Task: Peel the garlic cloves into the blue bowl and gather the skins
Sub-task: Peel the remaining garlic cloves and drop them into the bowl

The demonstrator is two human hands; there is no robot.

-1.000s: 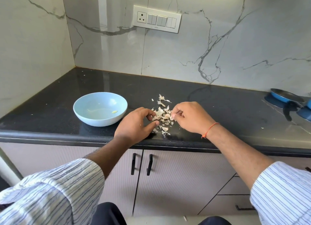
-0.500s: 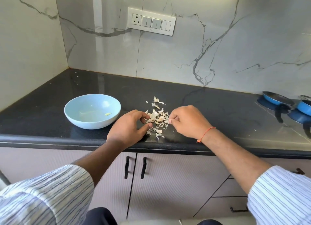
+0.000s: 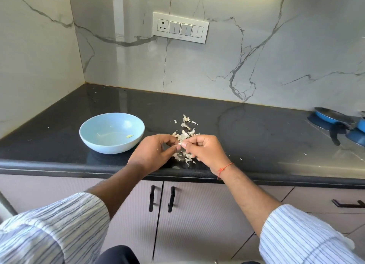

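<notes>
A pale blue bowl (image 3: 111, 133) stands on the black counter, left of my hands, with one small yellowish piece inside. A loose heap of papery garlic skins (image 3: 184, 134) lies on the counter just beyond and under my fingers. My left hand (image 3: 152, 155) and my right hand (image 3: 205, 152) meet over the heap, fingers curled. Between their fingertips they pinch a small whitish garlic piece (image 3: 180, 143); I cannot tell whether it is a clove or a skin.
The black counter (image 3: 246, 129) runs to a marble wall with a switch plate (image 3: 180, 27). Blue pans (image 3: 333, 118) sit at the far right. The counter's front edge is right under my wrists, with cabinet doors below.
Both hands have drawn closer together and lifted slightly over the skins, and now pinch the small piece between them. The view has shifted a little; bowl and heap stay put.
</notes>
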